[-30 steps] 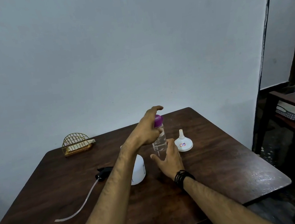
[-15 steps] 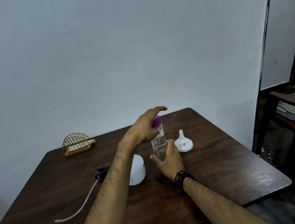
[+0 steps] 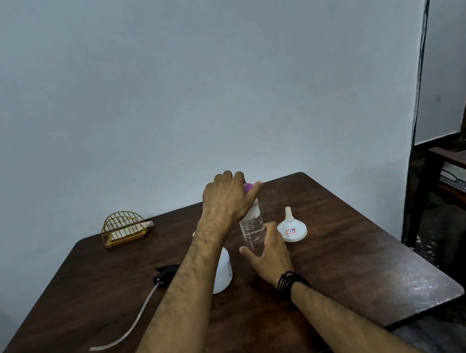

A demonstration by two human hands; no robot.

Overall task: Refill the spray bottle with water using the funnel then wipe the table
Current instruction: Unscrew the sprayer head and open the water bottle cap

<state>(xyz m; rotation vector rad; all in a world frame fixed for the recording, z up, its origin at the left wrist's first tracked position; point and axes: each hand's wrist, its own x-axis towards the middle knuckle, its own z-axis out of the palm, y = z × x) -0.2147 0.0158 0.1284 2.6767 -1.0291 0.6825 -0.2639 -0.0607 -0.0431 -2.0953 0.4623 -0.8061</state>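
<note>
Left hand [image 3: 229, 199] grips purple cap [image 3: 247, 187]; right hand [image 3: 268, 253] holds clear bottle [image 3: 251, 227].

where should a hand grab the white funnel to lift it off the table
Pinch the narrow spout of the funnel from above. It sits upside down, wide mouth flat on the table, spout upright and clear; the flared skirt likely offers less purchase.

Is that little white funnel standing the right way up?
No, upside down. The funnel rests on its wide mouth on the table, spout pointing up.
</note>
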